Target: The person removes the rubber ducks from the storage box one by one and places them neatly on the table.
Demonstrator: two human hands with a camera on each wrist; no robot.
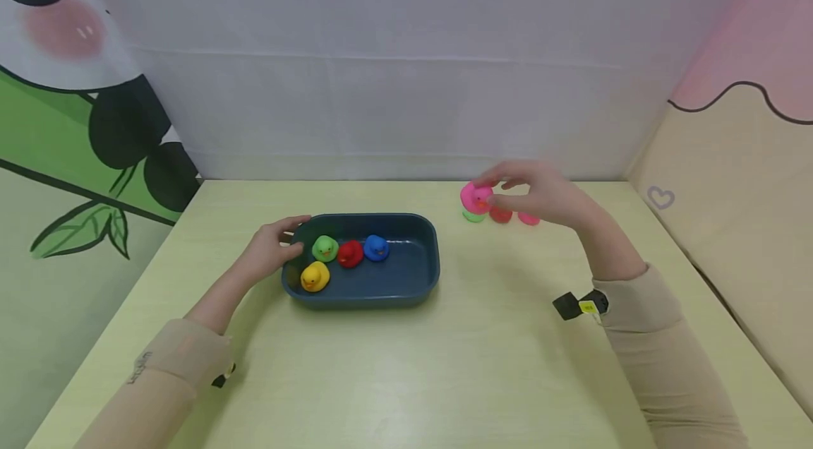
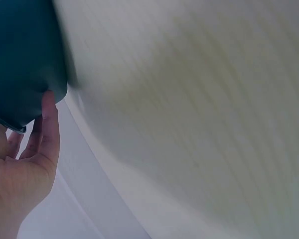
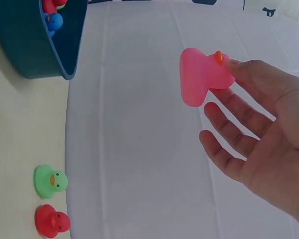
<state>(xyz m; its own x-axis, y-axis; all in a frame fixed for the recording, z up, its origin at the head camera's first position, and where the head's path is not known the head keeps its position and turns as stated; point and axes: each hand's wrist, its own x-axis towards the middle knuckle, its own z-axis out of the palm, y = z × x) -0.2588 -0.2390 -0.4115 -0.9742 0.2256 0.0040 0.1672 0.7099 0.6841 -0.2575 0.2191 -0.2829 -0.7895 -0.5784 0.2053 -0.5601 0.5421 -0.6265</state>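
Note:
My right hand (image 1: 536,189) pinches a pink rubber duck (image 3: 199,77) between thumb and index finger, lifted above the table; the other fingers are spread apart. Below it on the table are a green duck (image 3: 47,181), a red duck (image 3: 49,221) and another pink one (image 1: 528,219). My left hand (image 1: 269,249) grips the left end of a dark blue tray (image 1: 406,301), thumb at the rim and fingers against the outer wall. Inside the tray sit a green duck (image 1: 325,248), a red duck (image 1: 351,253), a blue duck (image 1: 376,248) and a yellow duck (image 1: 315,277).
The light wooden table (image 1: 444,378) ends at a pale cloth wall (image 1: 394,110) behind. Printed panels stand at the left and right sides. A small black device (image 1: 579,306) is strapped at the right cuff.

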